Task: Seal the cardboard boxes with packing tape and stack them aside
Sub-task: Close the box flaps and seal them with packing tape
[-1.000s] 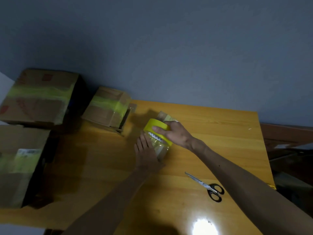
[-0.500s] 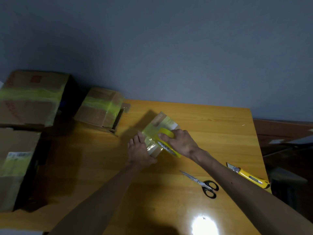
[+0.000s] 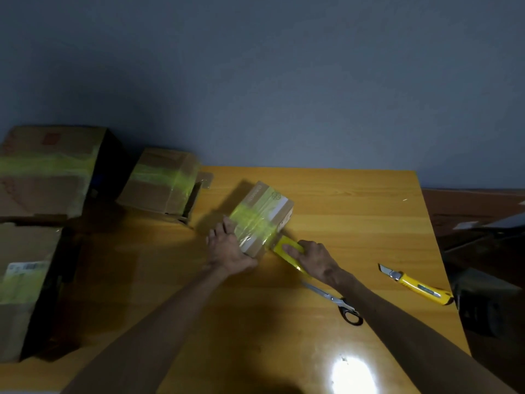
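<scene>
A small cardboard box (image 3: pixel 262 211) lies on the wooden table (image 3: pixel 355 211), with yellowish clear tape running across its top. My left hand (image 3: pixel 227 247) lies flat against the box's near left side, fingers straight. My right hand (image 3: pixel 315 258) grips the yellow tape roll (image 3: pixel 287 248), held low at the box's near right corner. A strip of tape runs from the roll up onto the box.
Scissors (image 3: pixel 335 301) lie under my right forearm, and a yellow utility knife (image 3: pixel 412 285) lies near the table's right edge. A taped medium box (image 3: pixel 162 183) stands at the back left. Two larger boxes (image 3: pixel 42 169) (image 3: pixel 22 280) are stacked at the far left.
My right hand has drawn the tape roll from the box's top down over its near right edge to table level. The left hand stays pressed on the box. The view has shifted left.
</scene>
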